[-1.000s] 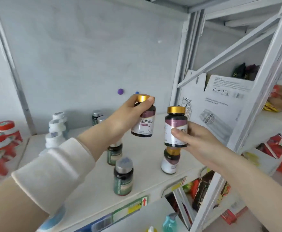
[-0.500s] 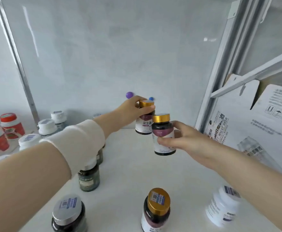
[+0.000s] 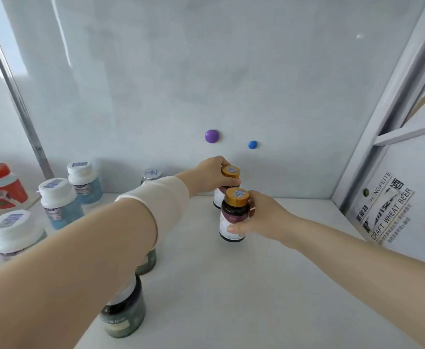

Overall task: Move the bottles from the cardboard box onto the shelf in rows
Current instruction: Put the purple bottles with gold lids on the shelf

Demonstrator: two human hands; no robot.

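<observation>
Head view: you're mid-placement, one gold-capped bottle in each hand. Your left hand (image 3: 211, 172) reaches to the back of the shelf (image 3: 256, 285), its fingers (image 3: 222, 163) curled over the cap and shoulder of the rear bottle (image 3: 219, 197), which is upright and close to the back wall (image 3: 206, 71). Your right hand (image 3: 264, 217) wraps the front bottle (image 3: 234, 217) around its middle, upright, just in front of the rear one. Can't tell if either base is down on the shelf yet. The cardboard box (image 3: 392, 210) stands at the right, beyond the shelf post.

Next move, judged: seat both bottles flat, one behind the other in line, then let go without knocking them. Leave a gap from the green bottles (image 3: 124, 316) to the left so the rows read separate. White-capped bottles (image 3: 57, 200) are further left.
</observation>
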